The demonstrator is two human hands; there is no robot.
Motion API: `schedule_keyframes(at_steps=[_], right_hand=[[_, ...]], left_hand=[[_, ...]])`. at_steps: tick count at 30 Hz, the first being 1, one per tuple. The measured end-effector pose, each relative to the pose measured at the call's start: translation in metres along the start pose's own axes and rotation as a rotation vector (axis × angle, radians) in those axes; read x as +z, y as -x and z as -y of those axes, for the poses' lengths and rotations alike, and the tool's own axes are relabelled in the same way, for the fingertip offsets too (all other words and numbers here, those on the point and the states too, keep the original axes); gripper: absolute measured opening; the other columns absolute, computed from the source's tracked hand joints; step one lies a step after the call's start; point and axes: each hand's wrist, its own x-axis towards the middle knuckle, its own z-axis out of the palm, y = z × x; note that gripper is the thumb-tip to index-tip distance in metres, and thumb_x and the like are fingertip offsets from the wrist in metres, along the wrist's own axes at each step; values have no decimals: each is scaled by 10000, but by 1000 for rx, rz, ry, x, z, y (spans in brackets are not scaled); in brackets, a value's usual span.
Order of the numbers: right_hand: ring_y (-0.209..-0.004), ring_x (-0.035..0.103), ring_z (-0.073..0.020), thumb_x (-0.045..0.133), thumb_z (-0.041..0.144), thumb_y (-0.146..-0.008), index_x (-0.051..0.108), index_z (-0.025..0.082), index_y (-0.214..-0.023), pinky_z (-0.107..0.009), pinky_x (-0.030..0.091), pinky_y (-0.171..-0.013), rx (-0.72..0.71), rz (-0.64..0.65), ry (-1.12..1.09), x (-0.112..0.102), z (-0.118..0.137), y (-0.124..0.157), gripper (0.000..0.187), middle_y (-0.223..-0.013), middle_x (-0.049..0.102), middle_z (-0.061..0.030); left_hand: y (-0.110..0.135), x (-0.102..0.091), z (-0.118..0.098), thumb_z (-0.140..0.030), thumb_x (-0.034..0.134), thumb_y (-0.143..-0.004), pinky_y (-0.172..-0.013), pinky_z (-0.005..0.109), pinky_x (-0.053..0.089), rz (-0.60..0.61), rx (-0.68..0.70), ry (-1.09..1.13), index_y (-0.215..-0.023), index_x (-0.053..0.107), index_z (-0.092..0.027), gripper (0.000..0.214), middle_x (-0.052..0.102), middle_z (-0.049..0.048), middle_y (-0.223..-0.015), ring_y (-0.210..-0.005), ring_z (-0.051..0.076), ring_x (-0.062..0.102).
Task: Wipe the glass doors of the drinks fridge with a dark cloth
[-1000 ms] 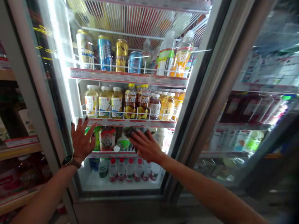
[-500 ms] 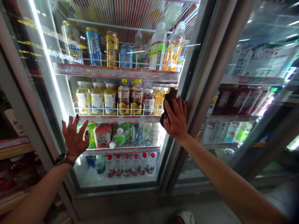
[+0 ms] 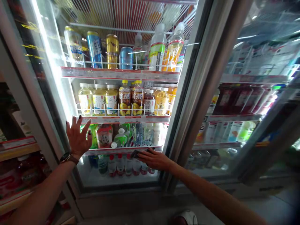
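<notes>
I face the glass door of a lit drinks fridge. My left hand, with a watch on its wrist, lies flat on the glass near the door's left frame, fingers spread. My right hand presses a dark cloth against the lower part of the glass, level with the third shelf's front rail. Fingers lie over the cloth. Behind the glass stand cans on the top shelf, yellow tea bottles below, and small red-capped bottles at the bottom.
A metal door frame runs up to the right of my right hand. A second glass door with more bottles is on the right. Wooden shelves with goods stand on the left. A shoe tip shows on the floor.
My right hand with the cloth went from the third shelf up to the door's right frame, then came down to the lower glass. My left hand stayed flat on the glass.
</notes>
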Motion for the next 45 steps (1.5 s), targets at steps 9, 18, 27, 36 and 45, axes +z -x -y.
schedule_keyframes(at_steps=[9,18,27,36,45], right_hand=[[-1623,188,-324,474,223,-939,143,301,-1680,-653,144,-1303,532,-260,158,-118,-142,-109,815,-1750,227,-41],[-1635,132,-297,511,260,-926,242,184,-1660,-608,112,-1325,419,-201,105,-72,-72,-179,785,-1730,278,-96],[-1589,292,-191,515,328,-946,401,189,-1598,-388,283,-1302,-326,185,166,-15,-10,-145,677,-1705,352,8],[-1632,123,-334,419,260,-981,68,321,-1681,-697,68,-1299,419,-259,141,-145,-173,-208,785,-1767,153,7],[-1619,192,-317,533,275,-918,196,166,-1670,-595,149,-1329,262,-111,97,-59,-53,-202,831,-1733,271,-92]], left_hand=[[-1,-1,-2,-232,592,-925,-1317,617,106,16,-7,19,-1633,298,-360,777,215,31,-1739,-1624,330,148],[5,1,-4,-251,596,-920,-1331,585,100,119,194,-29,-1624,308,-383,772,437,38,-1637,-1564,308,327],[1,-4,-4,-238,554,-939,-1338,556,123,159,203,-15,-1630,315,-329,736,470,62,-1609,-1567,277,316],[4,-2,-4,-241,559,-937,-1338,562,118,151,195,20,-1632,299,-353,750,465,35,-1616,-1579,274,294],[5,-2,-3,-243,550,-925,-1338,561,119,175,204,-25,-1565,447,-314,652,506,59,-1587,-1576,274,305]])
